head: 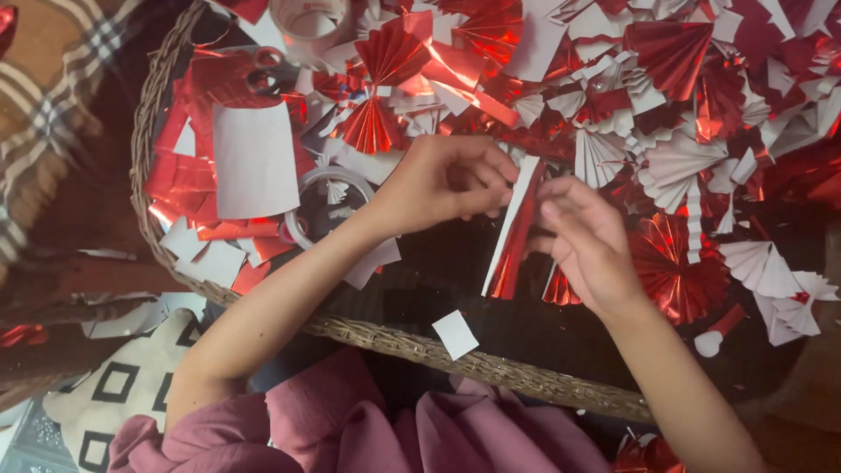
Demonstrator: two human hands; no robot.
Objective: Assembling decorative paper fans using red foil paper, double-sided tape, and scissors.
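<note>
Right now both of my hands meet over the dark glass tabletop [420,280], working one pleated strip of red foil paper [512,232]. My left hand [442,180] comes in from the left, its thumb and fingertips pinched shut on the strip's upper end, where the white back of the paper shows. My right hand [591,241] reaches in from the other side, fingers curled and closed on the same strip just beside the left fingertips, so the two hands nearly touch. The strip hangs tilted, its red lower end pointing down toward me. A second small red pleated piece [561,289] peeks out under my right palm; I cannot tell whether I am gripping it.

Around the hands, the wicker-edged table [491,363] is heaped with finished red foil fans [377,88] and white paper fans [674,162]. A plain white sheet [256,159] lies on red foil scraps at the left, a clear tape roll [326,203] sits near my left wrist, and another tape roll [308,22] lies at the top edge. One small white paper square [455,334] rests by the rim nearest me.
</note>
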